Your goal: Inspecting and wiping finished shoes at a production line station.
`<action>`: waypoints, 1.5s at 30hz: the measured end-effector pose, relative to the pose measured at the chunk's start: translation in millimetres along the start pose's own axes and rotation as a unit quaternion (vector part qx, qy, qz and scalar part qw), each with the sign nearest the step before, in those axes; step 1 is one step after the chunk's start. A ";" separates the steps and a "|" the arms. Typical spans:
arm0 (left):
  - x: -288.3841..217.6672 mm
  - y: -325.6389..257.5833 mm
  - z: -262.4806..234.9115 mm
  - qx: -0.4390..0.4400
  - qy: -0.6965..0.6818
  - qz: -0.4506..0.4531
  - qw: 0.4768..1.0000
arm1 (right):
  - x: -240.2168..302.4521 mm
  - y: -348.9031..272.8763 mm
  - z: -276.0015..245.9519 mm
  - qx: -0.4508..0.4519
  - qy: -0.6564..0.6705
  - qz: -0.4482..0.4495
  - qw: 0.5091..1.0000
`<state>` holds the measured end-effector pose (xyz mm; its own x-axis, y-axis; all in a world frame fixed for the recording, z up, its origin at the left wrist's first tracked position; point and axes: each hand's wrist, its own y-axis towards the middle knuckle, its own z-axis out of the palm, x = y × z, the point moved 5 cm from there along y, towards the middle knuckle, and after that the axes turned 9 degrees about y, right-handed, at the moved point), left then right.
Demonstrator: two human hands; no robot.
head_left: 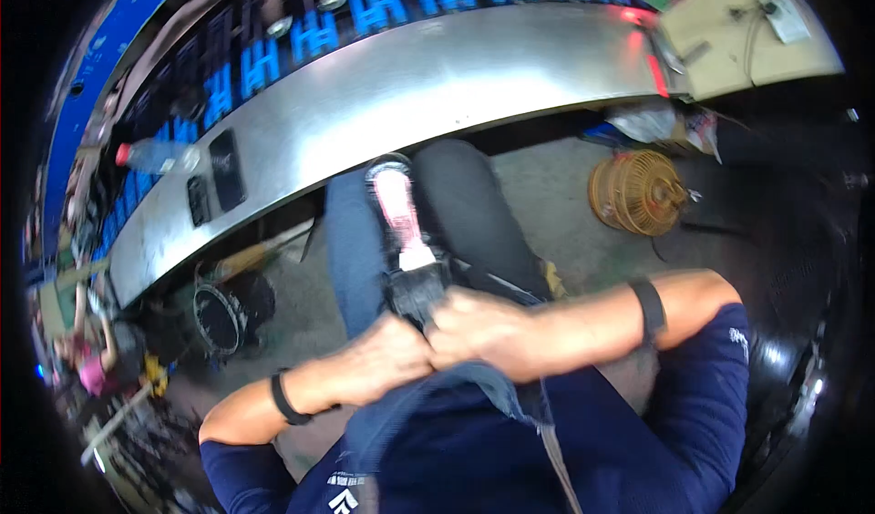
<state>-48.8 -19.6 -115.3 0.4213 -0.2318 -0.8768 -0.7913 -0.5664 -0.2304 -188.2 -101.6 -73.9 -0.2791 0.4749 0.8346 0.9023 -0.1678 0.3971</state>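
Between my thighs sits a long, shoe-like item [396, 206] with a dark rim and a pink and white middle. Its near end is a black part [415, 291], close to my body. My left hand [390, 354] is closed at the lower edge of that black part, and my right hand [478, 327] is closed beside it, the two meeting knuckle to knuckle. Both hands are blurred by motion. What exactly the fingertips pinch is hidden behind the knuckles.
A long metal bench [437, 72] curves ahead, with blue racks [378, 8] along its far side. A phone [227, 168] and a clear bottle [164, 157] are at left. On the floor stand a round wicker-like basket [638, 192] and a dark bucket [219, 318]. Another person [96, 364] is far left.
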 end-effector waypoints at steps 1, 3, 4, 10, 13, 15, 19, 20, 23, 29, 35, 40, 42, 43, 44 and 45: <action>-48.4 -0.4 -21.9 -0.159 0.159 0.141 0.964 | 4.0 -3.5 -4.6 0.078 0.011 0.025 0.997; -33.2 5.9 -37.6 -0.203 0.222 0.143 0.943 | -10.1 3.5 -13.2 0.153 -0.029 0.034 0.987; -20.3 7.7 -42.7 -0.221 0.242 0.142 0.934 | -22.3 9.1 -18.5 0.150 -0.075 0.023 0.986; 21.3 -5.0 -94.7 -0.360 0.116 0.097 0.921 | -66.9 41.6 -62.5 -0.011 0.055 0.084 0.995; 50.1 -6.9 -125.2 -0.425 -0.077 0.033 0.901 | -92.5 68.1 -86.9 -0.053 0.129 0.182 0.973; 77.4 -4.2 -136.8 -0.450 -0.233 -0.053 0.860 | -119.9 70.1 -85.4 -0.107 0.155 0.287 0.939; 116.8 4.4 -137.9 -0.421 -0.341 -0.161 0.825 | -158.7 76.8 -81.5 -0.112 0.143 0.379 0.907; 121.7 5.0 -136.4 -0.414 -0.369 -0.178 0.813 | -162.6 77.0 -81.3 -0.110 0.142 0.385 0.905; 124.5 7.0 -160.2 -0.401 -0.213 -0.181 0.872 | -170.3 79.2 -84.6 -0.111 0.095 0.378 0.914; 124.0 8.0 -167.0 -0.399 -0.148 -0.164 0.890 | -171.2 73.6 -81.0 -0.172 0.128 0.412 0.885; 43.1 -15.9 -149.2 -0.445 -0.142 -0.010 0.884 | -107.3 64.9 -64.7 -0.172 0.382 0.216 0.882; 25.1 7.0 -104.9 -0.529 -0.279 -0.082 0.797 | -70.2 70.5 -43.8 -0.272 0.232 0.122 0.926; 23.4 4.4 -109.4 -0.551 -0.341 -0.117 0.752 | -65.3 80.3 -49.6 -0.317 0.254 0.092 0.909; 8.7 -3.4 -114.5 -0.598 -0.343 -0.110 0.716 | -44.2 86.3 -58.4 -0.367 0.223 0.019 0.903; -26.6 -4.4 -118.4 -0.611 -0.252 -0.053 0.749 | -19.0 89.8 -68.0 -0.413 0.190 -0.055 0.889; -61.5 18.9 -131.7 -0.528 -0.307 0.172 0.773 | 10.7 96.7 -75.4 -0.394 0.217 -0.116 0.885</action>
<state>-31.2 -120.1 -10.2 -0.2794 -0.2778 -0.9191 0.1308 -0.9593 0.2502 -128.7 -177.9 2.2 -0.6817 0.2273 0.6954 0.3421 -0.7412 0.5776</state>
